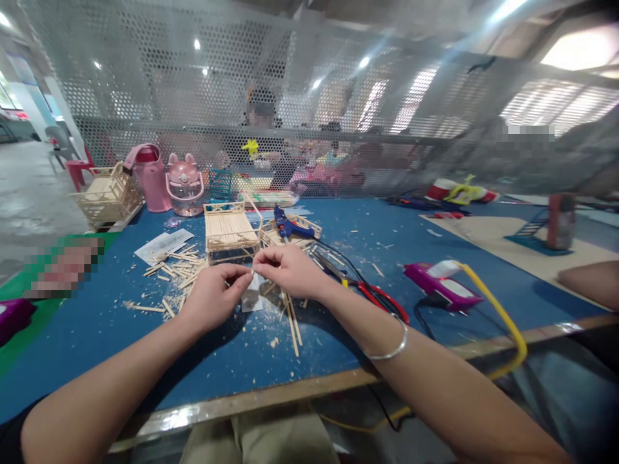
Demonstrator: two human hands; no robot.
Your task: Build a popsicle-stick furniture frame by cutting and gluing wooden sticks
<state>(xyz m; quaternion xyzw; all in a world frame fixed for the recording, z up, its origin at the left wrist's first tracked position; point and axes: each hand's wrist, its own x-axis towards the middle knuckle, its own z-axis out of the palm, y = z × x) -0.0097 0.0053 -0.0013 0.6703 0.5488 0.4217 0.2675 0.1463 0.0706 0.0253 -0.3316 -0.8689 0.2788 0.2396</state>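
Observation:
My left hand [213, 293] and my right hand [293, 272] meet above the table's middle, each pinching with thumb and fingertips. Something tiny and pale is between them, too small to name. Just behind them stands a small bed-like model of wooden sticks [231, 235]. Loose cut sticks [188, 270] lie in a pile beside my left hand. Below the fingertips is a small piece of paper [251, 298]. A blue glue gun [293, 227] rests beyond my right hand, on a second stick frame. Red-handled pliers [384, 301] lie to the right of my right wrist.
A pink bottle [153, 183], an eared pink jug [185, 190] and a stick model [109, 196] stand at the back left. A purple power strip [443, 285] with a yellow cord [496, 306] sits right. Behind rises a perforated metal screen [193, 109]. Another person's arm [592, 283] shows at right.

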